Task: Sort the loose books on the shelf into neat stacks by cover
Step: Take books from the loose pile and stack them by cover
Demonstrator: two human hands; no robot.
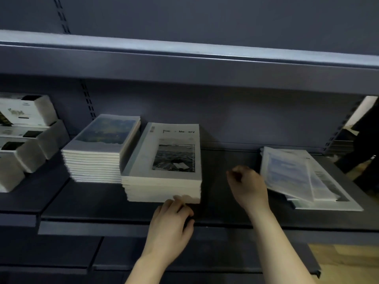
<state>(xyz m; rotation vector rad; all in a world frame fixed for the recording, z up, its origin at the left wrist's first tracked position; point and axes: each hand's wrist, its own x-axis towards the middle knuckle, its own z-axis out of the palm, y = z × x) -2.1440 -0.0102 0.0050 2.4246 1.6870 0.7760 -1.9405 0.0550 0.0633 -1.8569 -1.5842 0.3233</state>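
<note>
Grey-blue metal shelf (92, 203) carries two squared stacks: the painted-cover stack (98, 148) and, touching its right side, the photo-cover stack (164, 160). Your left hand (170, 222) has its grip released, fingertips against that stack's front lower corner, likely to true its edges. Your right hand (248, 185) is curled just beside the loose books (303, 177), fanned askew at the right. Blur hides whether its grip has the top one. Those probably need sorting next.

Dim blue-grey metal shelving (184, 64) stands over a pale wooden floor (344, 257).
</note>
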